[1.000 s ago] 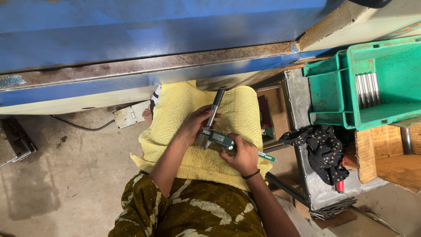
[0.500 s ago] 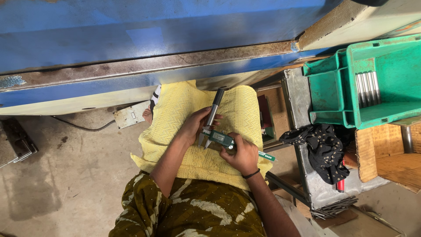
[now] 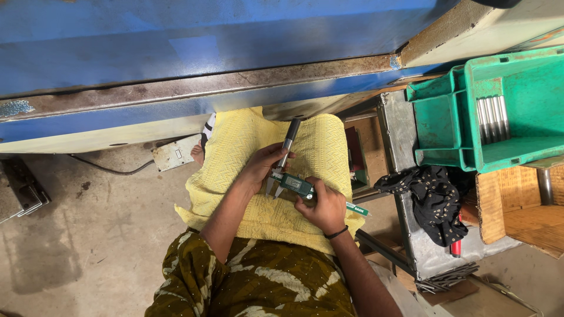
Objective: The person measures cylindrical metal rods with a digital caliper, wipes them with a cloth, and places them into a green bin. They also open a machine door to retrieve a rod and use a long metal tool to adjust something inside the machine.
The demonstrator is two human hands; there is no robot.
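1. The left hand (image 3: pixel 262 168) is closed around a slim dark metal rod (image 3: pixel 288 142), gripping its lower part so that the rod points up and slightly to the right, away from the body.
2. The right hand (image 3: pixel 322 207) is curled around the body of a green digital caliper with steel jaws (image 3: pixel 292 185) (thumb on top, near the display housing), and the caliper's beam sticks out past the hand to the right.
3. The caliper's jaws sit at the lower end of the rod, just beside the left hand's fingertips; whether they actually pinch the rod cannot be told from this view.
4. Both hands and both tools are held over a yellow quilted cloth (image 3: pixel 235 152) spread across the person's lap.
5. A black band (image 3: pixel 336 233) circles the right wrist, and the person wears a patterned olive-and-cream garment (image 3: pixel 252 282).
6. To the right, well apart from the hands, a green plastic crate (image 3: pixel 523 152) holds a row of short silvery metal rods (image 3: pixel 491 117).
7. A crumpled black cloth (image 3: pixel 432 199) lies on a grey metal stand (image 3: pixel 405 176) below the crate.
8. A long blue-painted metal beam (image 3: pixel 176 47) runs across the top, above a concrete floor (image 3: pixel 76 235).
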